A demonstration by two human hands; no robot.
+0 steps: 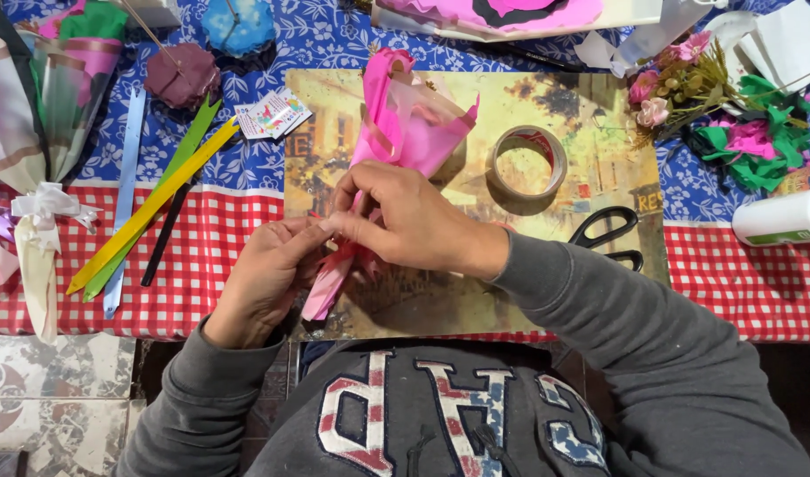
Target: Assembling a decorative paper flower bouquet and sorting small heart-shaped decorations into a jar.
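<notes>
Head view, hands: the left hand (268, 283) and the right hand (405, 221) meet at the narrow waist of a pink paper bouquet cone (405, 132); both are closed on it, the right from above with fingers curled over, the left from below with fingertips pinching the same spot.
Bouquet cone: it lies slanted between the hands, its wide pink mouth pointing away from the person beyond the right hand and its thin tail poking out below the left.
Under the hands: a placemat (599, 159) printed with a yellowish street scene, lying on a blue flowered and red checked tablecloth (741, 283).
Right of the right hand: a tape roll (529, 162) rests flat on the placemat just beyond the knuckles; black scissors (610, 231) lie close to the forearm; a white bottle (780, 218) lies on its side well off to the right.
Left of the left hand: yellow, green and pale blue ribbon strips (148, 208) lie in a slanted fan, apart from the hand.
Far left: a wrapped bouquet with a white bow (42, 208) hangs over the table edge.
Far right: pink flowers and green crepe paper (741, 124).
</notes>
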